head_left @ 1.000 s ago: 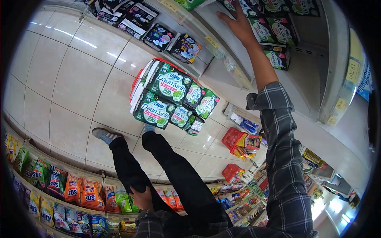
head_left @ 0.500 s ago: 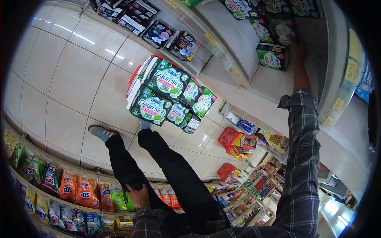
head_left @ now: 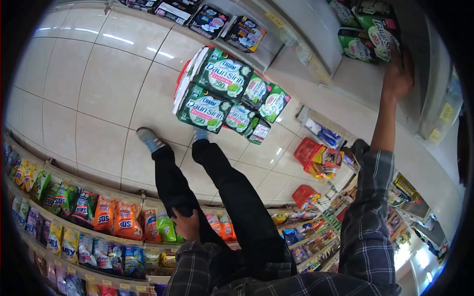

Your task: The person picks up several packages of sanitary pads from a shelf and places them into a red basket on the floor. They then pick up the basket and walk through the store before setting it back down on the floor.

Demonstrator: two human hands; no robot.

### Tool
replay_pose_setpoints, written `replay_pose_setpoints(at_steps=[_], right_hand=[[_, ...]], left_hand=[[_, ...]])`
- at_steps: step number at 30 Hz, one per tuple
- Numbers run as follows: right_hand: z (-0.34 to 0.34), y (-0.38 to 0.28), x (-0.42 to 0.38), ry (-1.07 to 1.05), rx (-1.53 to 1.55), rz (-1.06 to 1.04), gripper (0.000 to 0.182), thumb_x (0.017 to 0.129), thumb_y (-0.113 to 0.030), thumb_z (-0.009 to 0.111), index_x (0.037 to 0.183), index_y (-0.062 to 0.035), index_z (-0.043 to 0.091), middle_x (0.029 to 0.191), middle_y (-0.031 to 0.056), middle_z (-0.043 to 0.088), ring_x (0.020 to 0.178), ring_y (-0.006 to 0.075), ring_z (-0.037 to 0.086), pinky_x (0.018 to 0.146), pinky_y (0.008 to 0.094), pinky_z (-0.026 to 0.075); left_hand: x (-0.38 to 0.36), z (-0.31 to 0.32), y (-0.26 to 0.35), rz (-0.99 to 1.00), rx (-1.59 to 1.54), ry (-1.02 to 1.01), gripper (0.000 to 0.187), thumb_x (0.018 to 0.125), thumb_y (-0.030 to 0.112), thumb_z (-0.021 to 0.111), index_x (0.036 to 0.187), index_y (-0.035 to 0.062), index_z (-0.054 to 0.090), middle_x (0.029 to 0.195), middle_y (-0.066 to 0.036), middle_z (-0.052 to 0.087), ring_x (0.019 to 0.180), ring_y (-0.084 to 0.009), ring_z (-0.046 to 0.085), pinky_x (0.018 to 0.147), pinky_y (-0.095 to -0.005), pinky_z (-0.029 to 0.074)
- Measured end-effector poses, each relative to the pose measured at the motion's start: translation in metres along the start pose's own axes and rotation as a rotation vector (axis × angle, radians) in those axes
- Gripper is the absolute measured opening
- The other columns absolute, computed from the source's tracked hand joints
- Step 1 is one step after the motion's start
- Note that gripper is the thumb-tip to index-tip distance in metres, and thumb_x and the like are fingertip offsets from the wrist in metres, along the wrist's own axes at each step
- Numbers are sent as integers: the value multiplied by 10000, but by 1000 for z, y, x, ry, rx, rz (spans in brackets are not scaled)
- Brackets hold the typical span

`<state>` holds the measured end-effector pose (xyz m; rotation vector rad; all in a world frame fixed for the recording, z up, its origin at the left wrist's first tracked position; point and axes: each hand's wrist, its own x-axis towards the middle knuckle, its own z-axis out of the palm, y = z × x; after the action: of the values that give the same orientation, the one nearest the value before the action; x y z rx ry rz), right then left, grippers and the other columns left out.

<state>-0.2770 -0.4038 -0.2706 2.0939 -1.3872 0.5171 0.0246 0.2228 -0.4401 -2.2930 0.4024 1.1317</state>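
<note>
On the shelf at the upper right, my right hand (head_left: 401, 74) lies with stretched fingers against the side of a green-and-black pack of sanitary pads (head_left: 382, 34). Another pad pack (head_left: 356, 45) sits beside it, with more of the same behind. My left hand (head_left: 186, 224) rests open on my leg (head_left: 177, 190), holding nothing. Several larger green Charm pad packs (head_left: 224, 74) and smaller ones (head_left: 256, 89) are stacked on the floor in front of me, with a red edge (head_left: 181, 76) showing behind them.
A shelf lip with price tags (head_left: 296, 47) runs in front of the right hand. Black pad packs (head_left: 244, 33) stand on a neighbouring shelf. Refill pouches (head_left: 129, 219) line the lower-left shelves. Red baskets (head_left: 307, 150) with goods stand farther along the tiled floor (head_left: 106, 93).
The view has shifted, so the floor packs appear farther right and higher. My right hand shows more clearly, at the side of a tilted pack. My left hand stays on my leg.
</note>
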Motion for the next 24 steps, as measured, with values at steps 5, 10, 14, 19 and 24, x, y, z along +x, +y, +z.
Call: replay_pose_setpoints(at_steps=[5, 10, 14, 19, 24], right_hand=[[-57, -79, -85, -155, 351, 561, 379, 881, -221, 749, 1197, -20, 689, 1081, 105, 716, 981, 166, 644, 904, 292, 488], [-87, -114, -174, -572, 965, 1265, 376, 891, -191, 739, 1232, -43, 681, 1034, 44, 701, 901, 93, 614, 815, 245, 501], [-97, -123, -204, -768, 981, 1278, 368, 905, -187, 721, 1237, -35, 674, 994, 51, 710, 897, 87, 616, 810, 240, 495], [-93, -105, -214, -798, 924, 1053, 399, 905, -222, 716, 1229, 4, 657, 1105, 116, 710, 1005, 152, 625, 926, 289, 464], [-80, -96, -220, -747, 883, 932, 410, 892, -268, 730, 1189, 10, 676, 1162, 122, 690, 1053, 201, 622, 971, 305, 444]], left_hand=[[2, -23, 6, 61, 44, -3, 958, 703, 515, 729, 1495, 137, 343, 1344, -291, 480, 994, -466, 647, 836, -520, 536], [9, -47, 5, 147, 116, 27, 946, 705, 520, 720, 1492, 144, 353, 1353, -297, 473, 1008, -461, 646, 830, -525, 534], [22, -60, 4, 206, 165, 23, 948, 698, 535, 713, 1491, 151, 364, 1347, -299, 485, 1083, -456, 618, 867, -516, 522], [28, -75, -1, 288, 243, 45, 932, 702, 526, 729, 1471, 115, 399, 1300, -300, 530, 1084, -456, 618, 898, -516, 510], [39, -82, 2, 338, 284, 85, 914, 706, 522, 734, 1445, 80, 430, 1247, -278, 563, 1056, -448, 629, 884, -507, 517]])
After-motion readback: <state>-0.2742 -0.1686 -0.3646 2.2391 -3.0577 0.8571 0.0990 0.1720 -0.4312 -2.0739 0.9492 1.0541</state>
